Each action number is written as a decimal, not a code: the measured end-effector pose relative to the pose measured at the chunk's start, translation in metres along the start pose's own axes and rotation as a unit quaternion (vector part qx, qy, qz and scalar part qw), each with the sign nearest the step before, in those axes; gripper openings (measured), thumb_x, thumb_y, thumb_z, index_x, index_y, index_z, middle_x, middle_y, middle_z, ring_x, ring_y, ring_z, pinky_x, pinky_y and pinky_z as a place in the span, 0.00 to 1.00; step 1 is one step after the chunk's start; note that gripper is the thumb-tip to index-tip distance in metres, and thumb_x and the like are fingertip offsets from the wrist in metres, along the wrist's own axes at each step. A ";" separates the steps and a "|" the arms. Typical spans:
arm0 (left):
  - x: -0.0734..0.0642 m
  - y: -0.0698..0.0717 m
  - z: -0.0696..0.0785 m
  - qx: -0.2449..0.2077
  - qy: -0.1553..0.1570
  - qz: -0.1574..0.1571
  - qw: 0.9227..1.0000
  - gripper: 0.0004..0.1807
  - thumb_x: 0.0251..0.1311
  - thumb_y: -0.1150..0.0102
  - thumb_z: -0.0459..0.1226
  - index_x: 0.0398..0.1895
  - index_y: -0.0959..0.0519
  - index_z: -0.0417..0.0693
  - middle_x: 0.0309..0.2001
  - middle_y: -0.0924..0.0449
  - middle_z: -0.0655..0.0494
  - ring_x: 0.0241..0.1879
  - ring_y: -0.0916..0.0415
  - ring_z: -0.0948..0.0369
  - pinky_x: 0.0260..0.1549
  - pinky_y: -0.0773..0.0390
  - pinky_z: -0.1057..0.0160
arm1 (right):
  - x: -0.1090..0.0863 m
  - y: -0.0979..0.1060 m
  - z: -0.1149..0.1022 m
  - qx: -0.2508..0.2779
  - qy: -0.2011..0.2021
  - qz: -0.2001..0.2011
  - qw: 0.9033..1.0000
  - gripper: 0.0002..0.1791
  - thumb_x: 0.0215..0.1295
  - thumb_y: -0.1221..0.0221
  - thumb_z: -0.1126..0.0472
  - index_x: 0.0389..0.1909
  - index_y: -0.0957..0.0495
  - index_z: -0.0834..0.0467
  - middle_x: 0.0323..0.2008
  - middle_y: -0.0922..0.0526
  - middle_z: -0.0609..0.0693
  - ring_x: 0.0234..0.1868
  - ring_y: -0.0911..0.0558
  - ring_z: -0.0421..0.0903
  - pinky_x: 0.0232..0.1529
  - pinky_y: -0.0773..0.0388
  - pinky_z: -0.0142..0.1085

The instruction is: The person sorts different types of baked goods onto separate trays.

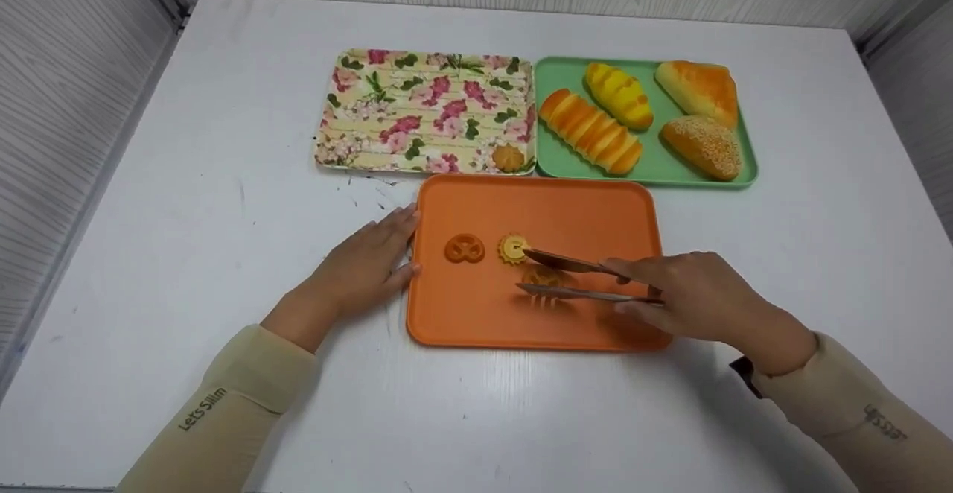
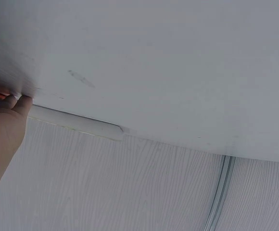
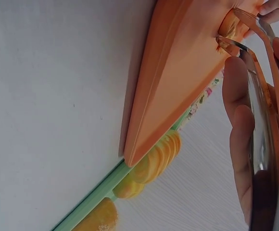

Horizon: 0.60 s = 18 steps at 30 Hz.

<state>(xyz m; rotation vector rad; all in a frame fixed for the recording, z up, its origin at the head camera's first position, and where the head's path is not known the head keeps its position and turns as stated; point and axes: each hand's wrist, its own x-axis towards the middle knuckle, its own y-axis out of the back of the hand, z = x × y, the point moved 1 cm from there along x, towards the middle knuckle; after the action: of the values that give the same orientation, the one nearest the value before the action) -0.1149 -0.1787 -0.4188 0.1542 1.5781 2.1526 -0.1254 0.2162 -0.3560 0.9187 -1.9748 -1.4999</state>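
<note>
My right hand (image 1: 707,299) grips metal tongs (image 1: 588,296) over the right half of the orange tray (image 1: 595,210). Between the spread tong arms lies a brown cookie (image 1: 545,277), partly covered by them. Close to the upper tip is a yellow round cookie (image 1: 512,249) with a scalloped edge, and left of it a brown pretzel-shaped cookie (image 1: 464,248). In the right wrist view the fingers (image 3: 241,130) wrap the tongs (image 3: 263,149). With fingers extended, my left hand (image 1: 368,266) touches the tray's left edge; the left wrist view shows only part of that hand (image 2: 5,130).
Behind the orange tray is a floral tray (image 1: 372,117) with a flower-shaped cookie (image 1: 508,157) in its near right corner. Beside it, a green tray (image 1: 558,72) carries several breads, among them a ridged loaf (image 1: 592,132) and a sesame bun (image 1: 702,147). Pale walls border the white table (image 1: 476,418).
</note>
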 end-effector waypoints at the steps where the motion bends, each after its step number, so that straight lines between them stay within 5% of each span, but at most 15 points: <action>1: 0.000 0.000 0.000 0.001 -0.001 0.000 1.000 0.40 0.71 0.61 0.54 0.76 0.60 0.44 0.76 0.60 0.51 0.73 0.63 0.57 0.69 0.55 0.52 | 0.000 0.000 0.000 -0.001 0.001 0.000 1.000 0.29 0.56 0.32 0.53 0.61 0.24 0.53 0.35 0.15 0.44 0.18 0.31 0.33 0.20 0.31 0.33; 18: -0.001 0.001 0.001 -0.009 0.000 -0.001 1.000 0.40 0.71 0.59 0.53 0.76 0.59 0.45 0.75 0.60 0.51 0.73 0.62 0.57 0.69 0.55 0.52 | 0.001 0.001 0.005 0.018 0.002 0.019 1.000 0.28 0.56 0.32 0.54 0.59 0.23 0.53 0.34 0.15 0.43 0.19 0.29 0.32 0.21 0.30 0.33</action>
<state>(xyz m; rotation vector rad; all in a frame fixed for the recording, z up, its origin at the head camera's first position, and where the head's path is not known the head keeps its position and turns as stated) -0.1145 -0.1786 -0.4172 0.1470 1.5574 2.1645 -0.1293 0.2190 -0.3561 0.8940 -2.0109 -1.4447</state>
